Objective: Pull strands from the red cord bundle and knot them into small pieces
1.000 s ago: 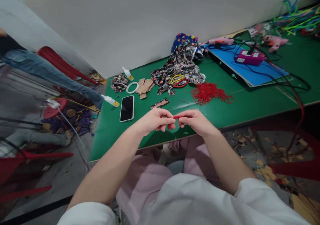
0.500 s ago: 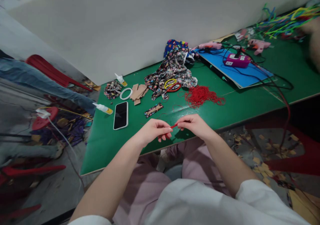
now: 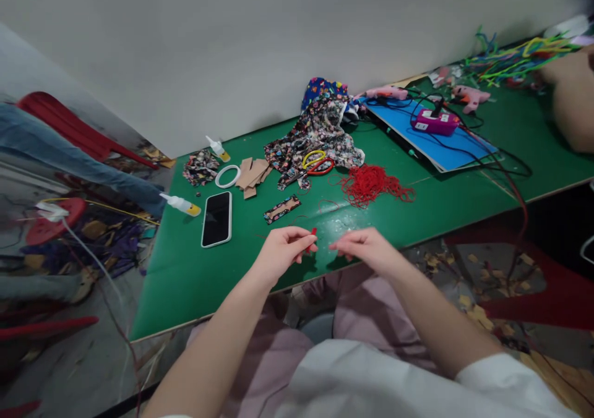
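Observation:
Between the thumb and finger of my left hand (image 3: 288, 246), a small red strip (image 3: 314, 232) stands up; its exact kind is too small to tell. My right hand (image 3: 364, 245) is just to the right, apart from it, with fingertips pressed together and somewhat blurred; I cannot make out anything in them. Beyond the hands lies a tangled heap of red string (image 3: 371, 185). A fabric-edged cardboard strip (image 3: 282, 209) is just past my left hand. Scissors (image 3: 318, 163) with one yellow and one red handle rest against floral cloth (image 3: 320, 133).
On the green table (image 3: 185, 294) are a phone (image 3: 216, 219), two glue bottles, a white ring (image 3: 228, 176) and cardboard pieces (image 3: 253, 175). To the right, a purple power socket block (image 3: 435, 122) with cables sits on a blue folder (image 3: 394, 118). Another person's arm (image 3: 575, 99) is at far right.
My hands have moved apart; the right has let go of the red strip, which my left hand now holds upright. The view has shifted slightly.

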Available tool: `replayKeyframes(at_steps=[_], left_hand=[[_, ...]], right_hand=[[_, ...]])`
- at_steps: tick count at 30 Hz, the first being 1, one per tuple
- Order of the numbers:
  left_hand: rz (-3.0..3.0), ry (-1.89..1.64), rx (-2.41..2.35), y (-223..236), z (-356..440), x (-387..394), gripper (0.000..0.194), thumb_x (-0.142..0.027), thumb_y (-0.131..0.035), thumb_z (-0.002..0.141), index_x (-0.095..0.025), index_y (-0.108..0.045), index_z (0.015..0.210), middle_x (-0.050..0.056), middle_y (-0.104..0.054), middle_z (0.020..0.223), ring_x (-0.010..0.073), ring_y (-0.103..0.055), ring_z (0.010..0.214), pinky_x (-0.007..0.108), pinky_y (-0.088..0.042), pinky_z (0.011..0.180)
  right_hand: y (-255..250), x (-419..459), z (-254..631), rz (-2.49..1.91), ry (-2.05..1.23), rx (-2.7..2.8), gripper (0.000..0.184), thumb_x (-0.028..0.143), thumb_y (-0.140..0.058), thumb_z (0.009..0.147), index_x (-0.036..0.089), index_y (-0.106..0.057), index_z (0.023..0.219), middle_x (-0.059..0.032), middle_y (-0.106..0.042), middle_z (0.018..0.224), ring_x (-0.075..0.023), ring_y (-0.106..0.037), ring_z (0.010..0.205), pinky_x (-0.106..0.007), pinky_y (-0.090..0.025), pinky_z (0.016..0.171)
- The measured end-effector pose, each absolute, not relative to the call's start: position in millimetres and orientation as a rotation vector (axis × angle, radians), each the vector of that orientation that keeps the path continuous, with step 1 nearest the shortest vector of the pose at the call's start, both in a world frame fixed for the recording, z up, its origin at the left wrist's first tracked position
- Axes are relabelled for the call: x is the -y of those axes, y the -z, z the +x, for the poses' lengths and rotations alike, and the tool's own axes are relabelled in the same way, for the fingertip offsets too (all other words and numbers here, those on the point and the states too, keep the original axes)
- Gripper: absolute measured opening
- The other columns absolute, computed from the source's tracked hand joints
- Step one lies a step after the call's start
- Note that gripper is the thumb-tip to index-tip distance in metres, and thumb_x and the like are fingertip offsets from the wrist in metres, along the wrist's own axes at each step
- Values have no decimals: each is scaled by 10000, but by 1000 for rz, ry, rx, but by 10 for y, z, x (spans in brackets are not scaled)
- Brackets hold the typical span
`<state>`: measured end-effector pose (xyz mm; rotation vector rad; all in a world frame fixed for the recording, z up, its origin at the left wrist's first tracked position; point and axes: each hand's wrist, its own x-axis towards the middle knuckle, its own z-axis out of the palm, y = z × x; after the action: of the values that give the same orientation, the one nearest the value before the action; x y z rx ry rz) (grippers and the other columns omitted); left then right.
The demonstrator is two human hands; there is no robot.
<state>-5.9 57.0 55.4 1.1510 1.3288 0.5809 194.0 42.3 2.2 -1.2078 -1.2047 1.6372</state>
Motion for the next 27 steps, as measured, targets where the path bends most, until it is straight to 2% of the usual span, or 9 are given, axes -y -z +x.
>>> replayKeyframes(at_steps=[4,7,11,14,21,27], left_hand=[[1352,-479,-1303,-690,10,-508,227,-363,-652,707,-137,-676,714,15,-661,621,62,-447,436,191,-347,425],[1499,-400,-1314,-730,14,-463,213,-353,-615,739,-156,-697,736,9,-667,637,88,-491,472,201,-363,445],[1770,-355,-1294,-722,-4,-411,201,-314,-557,793,-201,-723,801,4,-717,758,119,-565,580,214,-384,531],[1908,-305,-1292,-707,-8,-374,213,-297,-528,819,-215,-721,786,-7,-717,750,126,-577,623,216,-367,567],[1835,-296,-1311,-658,-57,-310,236,-338,-524,819,-205,-709,758,-9,-693,675,127,-560,583,214,-352,526],[1793,-297,-1327,-642,-124,-278,240,-375,-544,810,-208,-701,740,-14,-686,649,121,-550,548,216,-356,517]], right_hand=[[33,-173,1527,-1084,-1697,911,290,444,-686,685,159,-714,635,25,-509,491,-78,-391,486,-233,-291,481],[37,-118,1385,-943,-1778,678,300,447,-715,658,156,-677,594,32,-487,509,-61,-314,473,-229,-281,476],[-2,-83,1305,-841,-1836,401,279,427,-765,601,171,-698,689,53,-448,518,-46,-245,468,-200,-236,447],[-10,-67,1273,-867,-1804,278,302,373,-789,580,186,-718,806,59,-455,518,-41,-264,467,-179,-220,430],[3,-115,1350,-956,-1738,316,262,346,-796,559,152,-717,715,55,-500,454,-29,-341,392,-183,-300,395],[14,-140,1483,-993,-1636,470,191,304,-774,609,183,-724,748,9,-645,579,-48,-458,422,-175,-352,380]])
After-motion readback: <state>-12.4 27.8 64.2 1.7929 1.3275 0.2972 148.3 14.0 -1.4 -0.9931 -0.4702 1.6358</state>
